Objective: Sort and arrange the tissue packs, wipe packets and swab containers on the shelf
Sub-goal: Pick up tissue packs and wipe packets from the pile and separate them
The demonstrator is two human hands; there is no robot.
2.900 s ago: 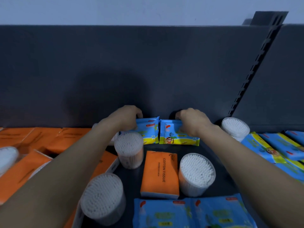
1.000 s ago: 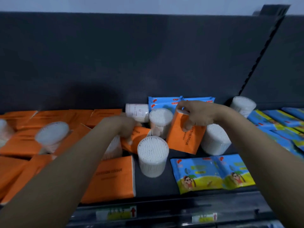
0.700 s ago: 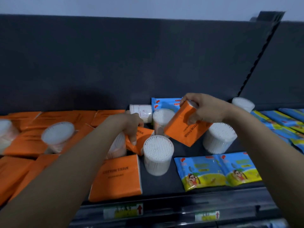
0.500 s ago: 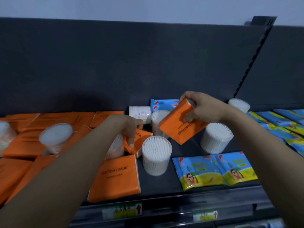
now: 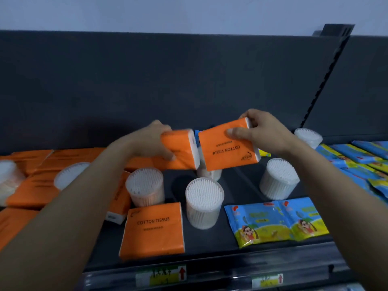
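Shelf (image 5: pixel 210 244) spans the lower frame, with a dark back panel above it. Tissue stack (image 5: pixel 35 190) fills the lower left. Wipe row (image 5: pixel 357 154) lies along the right edge. Wipe pair (image 5: pixel 277 223) lies flat at lower right. Flat pack (image 5: pixel 153 229) lies at lower centre. Left hand (image 5: pixel 151 143) grips left pack (image 5: pixel 180 150); right hand (image 5: pixel 262 131) grips right pack (image 5: pixel 228 148), label inverted. Both packs are held above the shelf at frame centre, just beside each other. Swab tubs (image 5: pixel 203 202) stand upright mid-shelf.

We hold the left pack (image 5: pixel 178 152) beside the right pack (image 5: pixel 228 148) above the shelf (image 5: pixel 210 245) (nearly touching); tubs (image 5: pixel 204 202) stand beneath, a flat pack (image 5: pixel 153 229) front-left, wipes (image 5: pixel 277 221) front-right.
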